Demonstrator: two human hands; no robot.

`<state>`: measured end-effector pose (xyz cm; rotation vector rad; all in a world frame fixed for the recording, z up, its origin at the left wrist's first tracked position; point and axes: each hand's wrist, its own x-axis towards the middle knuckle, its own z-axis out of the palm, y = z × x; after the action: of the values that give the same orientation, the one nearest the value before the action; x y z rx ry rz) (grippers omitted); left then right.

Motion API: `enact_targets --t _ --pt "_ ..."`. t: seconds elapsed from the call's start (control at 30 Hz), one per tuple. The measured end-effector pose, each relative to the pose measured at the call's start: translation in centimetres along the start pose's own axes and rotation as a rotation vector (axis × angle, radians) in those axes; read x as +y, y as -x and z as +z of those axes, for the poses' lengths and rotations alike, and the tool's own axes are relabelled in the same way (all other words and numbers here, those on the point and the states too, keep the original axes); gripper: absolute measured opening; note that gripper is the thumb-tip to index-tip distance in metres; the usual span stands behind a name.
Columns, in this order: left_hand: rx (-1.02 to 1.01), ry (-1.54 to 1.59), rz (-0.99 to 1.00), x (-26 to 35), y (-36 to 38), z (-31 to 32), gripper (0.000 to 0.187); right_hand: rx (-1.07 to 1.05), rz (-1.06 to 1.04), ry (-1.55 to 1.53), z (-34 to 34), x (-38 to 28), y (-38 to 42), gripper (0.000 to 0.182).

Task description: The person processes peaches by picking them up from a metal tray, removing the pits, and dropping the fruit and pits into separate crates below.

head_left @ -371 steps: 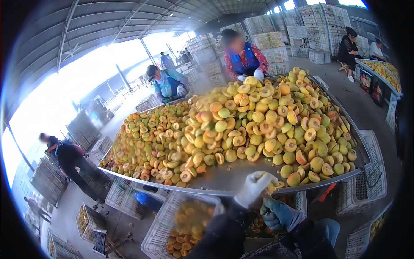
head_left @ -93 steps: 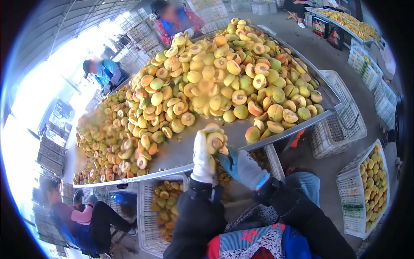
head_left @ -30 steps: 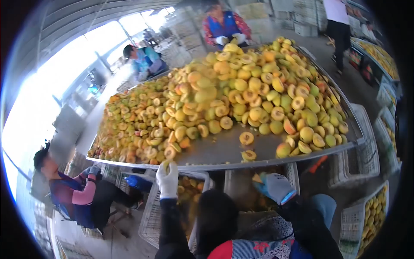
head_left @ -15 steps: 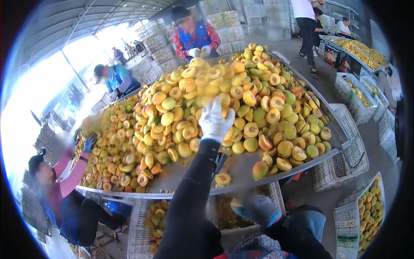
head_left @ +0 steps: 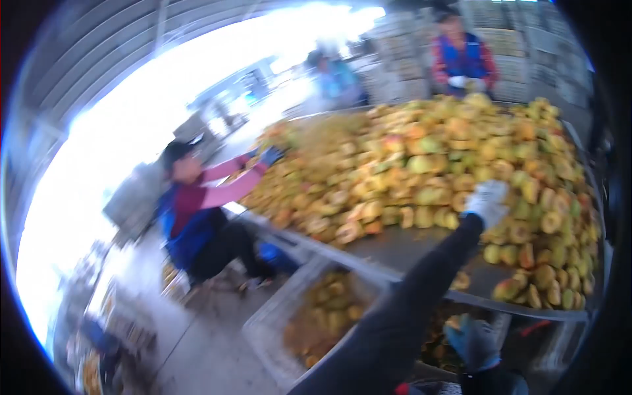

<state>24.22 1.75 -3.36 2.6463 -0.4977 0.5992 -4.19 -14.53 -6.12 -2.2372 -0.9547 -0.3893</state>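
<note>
My left hand, in a white glove, is stretched out over the table and touches the front of a heap of halved yellow peaches. Its fingers are blurred but look extended, and no fruit shows in them. Low in front of my body, my right hand, in a grey and blue glove, is closed around a peach half, partly hidden by the glove. A single peach half lies on bare metal near the table's front edge.
A white crate holding peaches stands below the metal table. To the left, a seated co-worker reaches into the heap. Another person in a blue vest stands at the far side, before stacked crates.
The view has swung left, so the table and co-workers appear farther right, with blur. My left hand stays at the heap; its spread fingers look closer together. My right hand remains low, with the peach half.
</note>
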Motion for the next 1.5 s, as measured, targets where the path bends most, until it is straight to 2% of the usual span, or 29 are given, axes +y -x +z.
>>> enact_targets --t 0.03,0.07,0.13,0.2,0.23,0.33,0.37,0.43,0.5,0.53,0.57,0.6,0.63,0.67,0.73,0.77,0.83,0.9,1.0,1.1,1.2,1.37,1.43,1.47,1.5 --pt "-0.038 -0.04 -0.021 0.9 -0.1 -0.9 0.06 0.035 -0.04 -0.049 1.0 0.4 -0.2 0.023" --pt "-0.344 -0.13 -0.141 3.9 0.3 -5.8 0.049 0.045 -0.063 -0.043 0.8 0.4 -0.3 0.022" --pt "-0.083 0.069 -0.231 3.3 3.8 -7.0 0.04 0.067 -0.11 0.065 1.2 1.2 0.1 0.022" --pt "0.227 0.282 -0.369 0.1 5.4 -4.0 0.036 -0.044 0.028 0.026 3.3 4.3 1.3 0.022" --pt "0.444 0.402 -0.301 -0.2 7.3 -5.0 0.036 -0.066 0.076 -0.013 4.2 5.6 1.8 0.022" --pt "0.657 0.473 -0.243 -3.0 12.6 -7.0 0.037 -0.158 0.103 -0.024 8.5 11.0 3.4 0.021" --pt "0.505 0.621 -0.359 -2.3 15.4 -10.9 0.035 -0.187 0.091 0.012 10.4 13.4 4.2 0.021" --pt "0.703 0.514 -0.402 -4.7 19.3 -10.4 0.032 -0.341 -0.15 0.144 11.1 14.6 4.4 0.026" --pt "0.35 0.904 -0.738 1.0 24.7 -24.0 0.025 -0.486 -0.604 0.328 10.3 14.7 3.7 0.051" --pt "0.459 0.972 -0.767 -0.6 26.2 -23.5 0.024 -0.533 -0.838 0.404 10.2 14.6 3.4 0.065" --pt "0.57 1.042 -0.789 -2.7 27.9 -22.2 0.023 -0.598 -0.891 0.44 10.3 14.9 3.4 0.064" --pt "0.682 1.115 -0.804 -4.7 29.6 -21.2 0.023 -0.666 -0.86 0.466 10.8 15.0 3.8 0.063" --pt "0.671 1.169 -0.919 -4.3 31.6 -23.5 0.025 -0.734 -0.799 0.492 11.5 15.7 4.4 0.063" --pt "0.776 1.125 -0.852 -8.0 33.3 -21.2 0.027 -0.794 -0.728 0.514 12.3 15.9 4.8 0.062" --pt "0.746 1.274 -0.94 -8.2 37.2 -23.7 0.03 -0.915 -0.601 0.598 13.3 16.3 5.4 0.06" --pt "0.799 1.341 -0.988 -7.9 38.4 -25.0 0.031 -0.95 -0.562 0.619 13.7 16.5 5.5 0.059" --pt "0.896 1.484 -1.086 -7.1 40.1 -26.5 0.034 -0.862 -0.598 0.514 14.2 17.6 6.1 0.057" --pt "0.88 1.558 -1.011 -8.2 41.4 -25.5 0.037 -0.7 -0.67 0.345 14.4 19.1 6.8 0.054" --pt "0.819 1.594 -0.965 -8.3 41.4 -24.7 0.038 -0.752 -0.67 0.419 12.8 16.2 5.7 0.054" --pt "0.745 1.625 -0.965 -6.6 39.8 -24.7 0.035 -0.239 -0.795 0.147 12.1 11.7 4.0 0.031" --pt "0.752 1.602 -0.954 -4.3 37.4 -25.3 0.033 -0.37 -0.548 0.11 11.2 9.4 3.1 0.028" --pt "0.722 1.458 -0.942 0.3 38.2 -30.5 0.048 -0.472 -0.278 0.058 10.5 7.8 2.9 0.024" --pt "0.86 1.386 -0.856 -1.7 39.0 -29.6 0.053 -0.494 -0.193 0.02 10.7 7.4 2.7 0.023" --pt "0.915 1.361 -0.807 -0.5 38.7 -30.5 0.056 -0.495 -0.157 -0.008 10.8 7.5 2.7 0.023" --pt "0.939 1.41 -0.851 1.2 39.2 -31.4 0.057 -0.489 -0.111 -0.044 10.8 7.9 2.9 0.022"
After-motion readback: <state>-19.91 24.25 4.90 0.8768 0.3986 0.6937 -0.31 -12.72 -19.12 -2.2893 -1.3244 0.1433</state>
